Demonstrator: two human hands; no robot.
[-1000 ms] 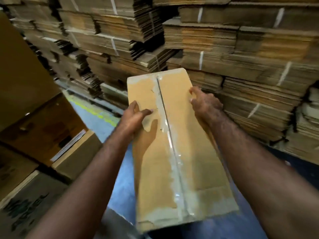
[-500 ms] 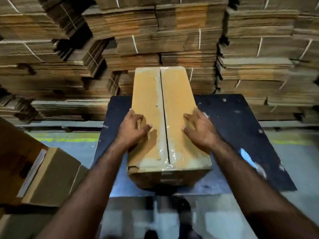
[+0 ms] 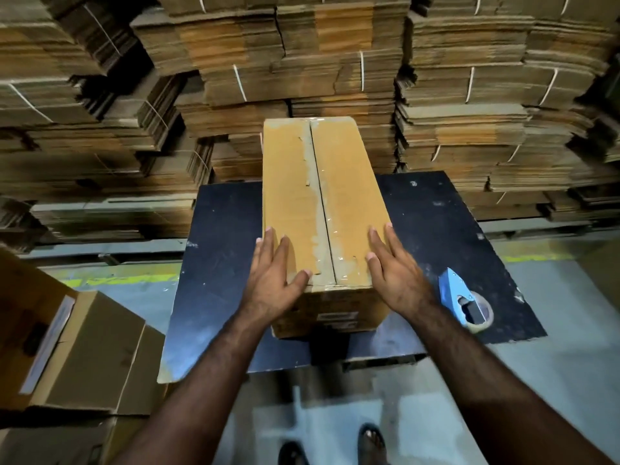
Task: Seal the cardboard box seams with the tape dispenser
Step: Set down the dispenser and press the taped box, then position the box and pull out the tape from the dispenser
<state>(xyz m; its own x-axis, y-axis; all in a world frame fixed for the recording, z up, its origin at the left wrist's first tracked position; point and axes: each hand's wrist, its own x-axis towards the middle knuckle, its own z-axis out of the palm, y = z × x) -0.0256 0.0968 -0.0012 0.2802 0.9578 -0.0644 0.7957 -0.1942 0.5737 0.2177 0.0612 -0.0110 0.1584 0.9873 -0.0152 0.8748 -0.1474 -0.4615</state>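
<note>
A long brown cardboard box (image 3: 352, 182) stands on a dark work table (image 3: 228, 263), its top flaps closed along a centre seam covered with clear tape. My left hand (image 3: 273, 275) lies flat on the near left of the box top, fingers straight. My right hand (image 3: 394, 271) lies flat on the near right of the top. A blue tape dispenser (image 3: 464, 302) with a roll of tape rests on the table just right of my right wrist, apart from both hands.
Bundled stacks of flattened cartons (image 3: 302, 62) form a wall behind the table. Assembled cardboard boxes (image 3: 84, 350) sit on the floor at the left. My sandalled feet (image 3: 335, 444) stand on the grey floor in front of the table; a yellow floor line (image 3: 117, 280) runs behind.
The box was carried in the air, then set down on the dark table. Both hands went from gripping its sides to lying flat on its top, and the tape dispenser came into view.
</note>
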